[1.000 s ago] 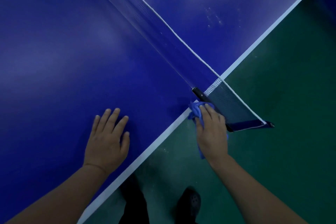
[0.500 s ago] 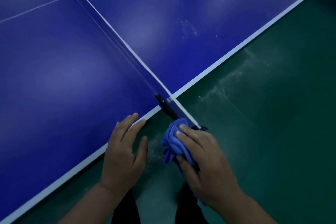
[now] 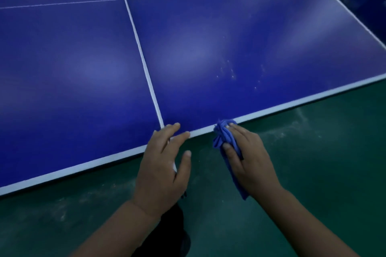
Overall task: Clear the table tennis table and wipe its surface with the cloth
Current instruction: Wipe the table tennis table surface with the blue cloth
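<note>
Cloth bunched at the near edge of the worktop, right of the net.

The left hand (image 3: 161, 165) lay open, fingers straight, tips on the worktop (image 3: 83, 64) edge beside the net (image 3: 142, 54). Right of it, the right hand (image 3: 248, 156) gripped the cloth (image 3: 222, 131), thumb curled round it, its bunched end touching the white border. Soft, light and limp, it looked best held wadded under the palm; specks (image 3: 231, 73) lay farther right.

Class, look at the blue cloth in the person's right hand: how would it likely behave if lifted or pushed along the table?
The cloth is probably floppy: it bunches into folds under the right hand and a tail hangs below. It likely weighs little, and should slide easily over the glossy table.
</note>
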The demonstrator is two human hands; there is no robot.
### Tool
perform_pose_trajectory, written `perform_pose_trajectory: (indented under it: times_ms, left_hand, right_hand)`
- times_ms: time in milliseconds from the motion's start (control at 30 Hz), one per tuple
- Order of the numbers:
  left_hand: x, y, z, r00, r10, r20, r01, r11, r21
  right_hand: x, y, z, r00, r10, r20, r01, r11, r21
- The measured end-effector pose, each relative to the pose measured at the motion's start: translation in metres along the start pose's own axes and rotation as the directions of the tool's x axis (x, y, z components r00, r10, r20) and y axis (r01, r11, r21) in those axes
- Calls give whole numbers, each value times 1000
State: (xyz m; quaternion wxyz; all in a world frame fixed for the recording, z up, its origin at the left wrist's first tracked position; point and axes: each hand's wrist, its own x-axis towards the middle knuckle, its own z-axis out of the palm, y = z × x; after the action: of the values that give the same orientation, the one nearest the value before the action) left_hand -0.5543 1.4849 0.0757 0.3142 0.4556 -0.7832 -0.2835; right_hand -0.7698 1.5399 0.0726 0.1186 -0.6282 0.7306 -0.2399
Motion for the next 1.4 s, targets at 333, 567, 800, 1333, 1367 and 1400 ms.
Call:
perform_pose_trajectory:
  times_ms: [333, 567, 800, 1333, 1367, 1400]
  left_hand:
    - [75, 10, 91, 981, -163, 108, 160, 986, 39]
    - [110, -26, 137, 867, -498, 5, 492, 858, 145]
    - [91, -55, 194, 757, -620, -206, 653, 708, 270]
    - [63, -68, 216, 683, -665, -303, 727, 580, 366]
    - [60, -65, 216, 683, -657, -319, 730, 593, 340]
    - [57, -61, 216, 677, -653, -339, 736, 597, 319]
  right_hand:
    - [81, 90, -3, 982, 99, 159, -88, 993, -76]
    - [219, 185, 3, 978, 21, 210, 10, 989, -148]
    - [401, 291, 67, 950, -58, 307, 168, 924, -344]
    - [377, 265, 113, 856, -309, 414, 456, 829, -324]
    - [389, 270, 106, 932, -137, 336, 260, 897, -357]
    - [388, 266, 105, 962, 0, 275, 99, 933, -345]
